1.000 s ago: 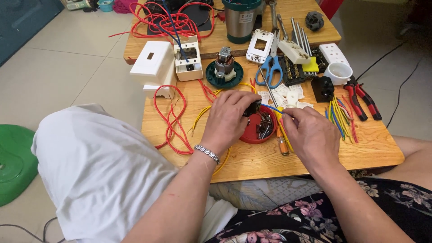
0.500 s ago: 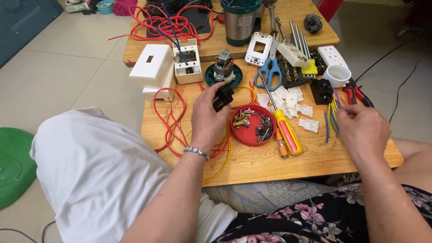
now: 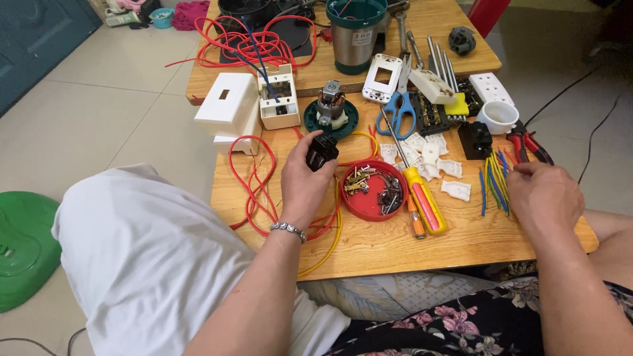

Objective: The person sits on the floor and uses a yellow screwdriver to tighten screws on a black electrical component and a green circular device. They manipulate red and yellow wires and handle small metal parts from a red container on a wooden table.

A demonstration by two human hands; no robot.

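Observation:
My left hand (image 3: pixel 302 182) holds a small black electrical part (image 3: pixel 321 150) above the low wooden table (image 3: pixel 389 247), just left of a red dish (image 3: pixel 369 198) filled with screws. My right hand (image 3: pixel 544 196) rests at the table's right side, its fingers touching a bundle of short blue, yellow and green wires (image 3: pixel 496 182). Whether those fingers grip a wire is unclear. A yellow and red screwdriver (image 3: pixel 422 201) lies between my hands.
Red and yellow wire loops (image 3: pixel 254 181) lie left of the dish. Blue scissors (image 3: pixel 399 112), white socket parts (image 3: pixel 428 155), red pliers (image 3: pixel 527 142), a small motor on a green base (image 3: pixel 330 112), white boxes (image 3: pixel 227 105) and a green-rimmed metal cup (image 3: pixel 356 33) crowd the far side.
My hands have parted from over the red dish. The left one lifted the black part toward the left, and the right one swung out to the wire bundle at the right.

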